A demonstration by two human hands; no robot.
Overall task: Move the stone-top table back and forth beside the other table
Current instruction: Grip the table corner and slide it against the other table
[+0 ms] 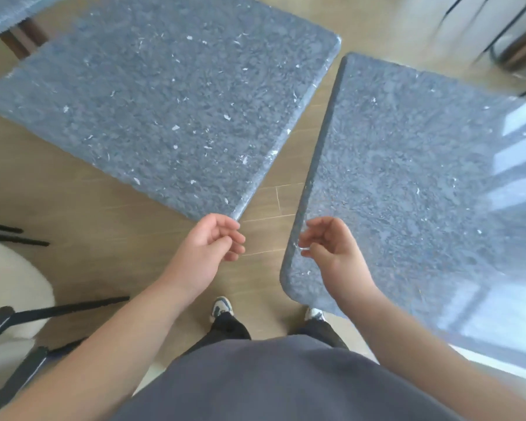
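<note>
Clearly heavy, rigid and slick, the stone-top table (407, 177) wants gripping at its near edge; my left hand (213, 241) and right hand (328, 241) hover, fingers loosely curled, empty.

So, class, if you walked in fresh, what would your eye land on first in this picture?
Two speckled grey stone-top tables fill the view: the left table and the right table, set at an angle with a wedge of wooden floor between them. Below, the left hand and right hand hover loosely curled by their near corners, holding nothing.
</note>
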